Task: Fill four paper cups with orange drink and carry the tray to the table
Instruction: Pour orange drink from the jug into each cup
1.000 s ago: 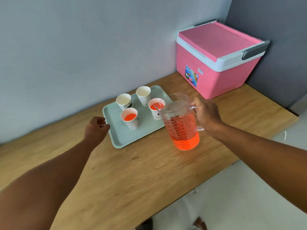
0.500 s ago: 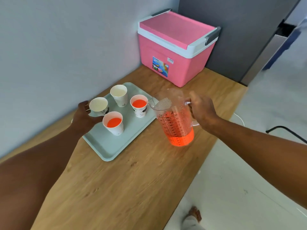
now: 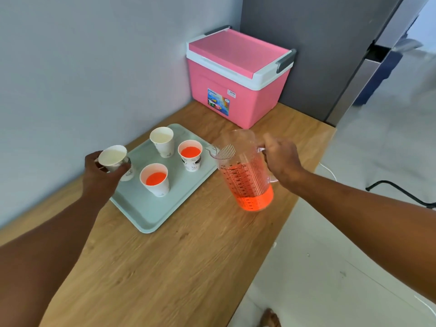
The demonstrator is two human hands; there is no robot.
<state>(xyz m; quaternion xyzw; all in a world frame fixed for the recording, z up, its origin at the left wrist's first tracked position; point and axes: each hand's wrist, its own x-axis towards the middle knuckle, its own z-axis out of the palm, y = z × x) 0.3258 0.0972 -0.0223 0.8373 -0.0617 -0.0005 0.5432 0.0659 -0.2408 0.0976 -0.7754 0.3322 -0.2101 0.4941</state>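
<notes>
So, from the head camera: two cups (image 3: 154, 179) (image 3: 190, 155) on the tray (image 3: 151, 213) hold orange drink, two remain empty. The left hand (image 3: 100, 175) grips one empty cup (image 3: 113, 158), tilted; the right hand (image 3: 282, 159) holds the jug (image 3: 245, 175) by its handle. Carrying not yet started.

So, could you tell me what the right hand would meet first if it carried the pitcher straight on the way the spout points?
Probably the filled cup nearest the spout of the pitcher held by the right hand, though the height gap is unclear.
</notes>
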